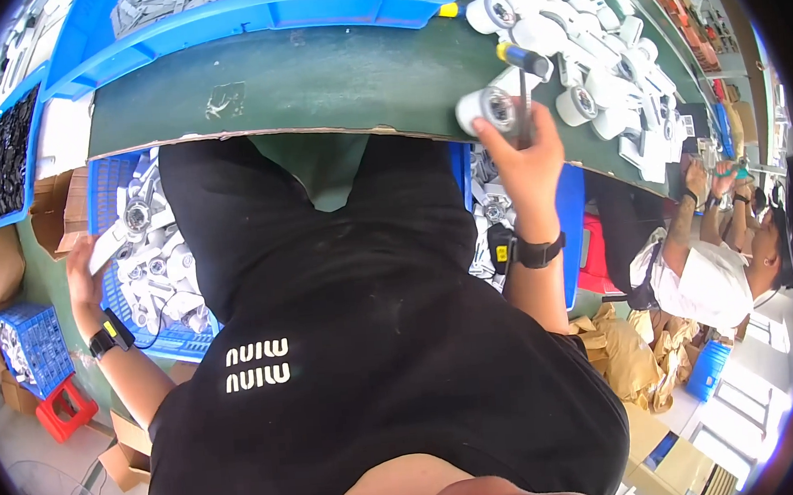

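Observation:
On the left, my left hand [83, 267] is closed on the narrow end of a white plastic part [109, 245]. It holds this over a blue basket [187, 340] heaped with similar white parts. Above the table's right side, my right hand [530, 155] grips a white part with a round end [482, 109] between thumb and fingers. A screwdriver [523, 58] with a yellow and dark blue handle rises from the same hand, its shaft running down by the fingers. The fingers hide part of both things.
Many white round-ended parts [601, 77] are piled on the green table [311, 79] at right. A blue tray [252, 23] of grey pieces stands at the far side, and a blue bin [32, 186] of black pieces at left. A person in white [706, 272] works at right.

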Tool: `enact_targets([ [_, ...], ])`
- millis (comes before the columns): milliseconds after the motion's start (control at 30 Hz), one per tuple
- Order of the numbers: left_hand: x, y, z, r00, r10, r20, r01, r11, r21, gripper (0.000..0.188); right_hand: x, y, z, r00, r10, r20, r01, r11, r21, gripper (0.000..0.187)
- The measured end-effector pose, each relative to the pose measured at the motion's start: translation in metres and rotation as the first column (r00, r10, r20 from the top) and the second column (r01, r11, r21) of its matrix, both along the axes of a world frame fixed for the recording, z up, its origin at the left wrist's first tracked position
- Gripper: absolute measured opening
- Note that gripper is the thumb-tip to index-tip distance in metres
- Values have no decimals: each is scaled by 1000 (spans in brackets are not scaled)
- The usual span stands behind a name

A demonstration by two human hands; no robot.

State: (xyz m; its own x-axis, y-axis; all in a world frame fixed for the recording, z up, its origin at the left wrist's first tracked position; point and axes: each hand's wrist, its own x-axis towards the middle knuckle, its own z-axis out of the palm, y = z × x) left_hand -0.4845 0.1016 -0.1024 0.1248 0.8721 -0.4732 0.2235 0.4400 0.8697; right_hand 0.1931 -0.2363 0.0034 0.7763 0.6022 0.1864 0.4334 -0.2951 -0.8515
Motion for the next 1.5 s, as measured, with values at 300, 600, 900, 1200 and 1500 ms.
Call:
enact_targets([
  [300, -59, -64, -136, 461, 238, -855, 244, 892, 380, 38, -63, 78, 15, 877, 446, -178, -449, 893, 25, 48],
  [600, 221, -72, 11, 926, 149, -346, 231, 499, 835, 20, -36, 80, -3, 866, 329, -376, -343, 939, 31, 30],
  [900, 412, -93, 118, 860, -66, -505, 505, -22, 863, 63, -25, 75, -11, 795, 365, -484, -310, 931, 193, 32],
  [1200, 455, -95, 116, 504, -148, -851, 843, -130, 522, 28, -32, 74, -12, 846, 344, -408, -285, 937, 200, 37],
  [1500, 464, -78, 132, 373, -322, -870, 854, -248, 458, 18, -33, 73, -15, 844, 529, -88, -523, 849, 81, 40],
])
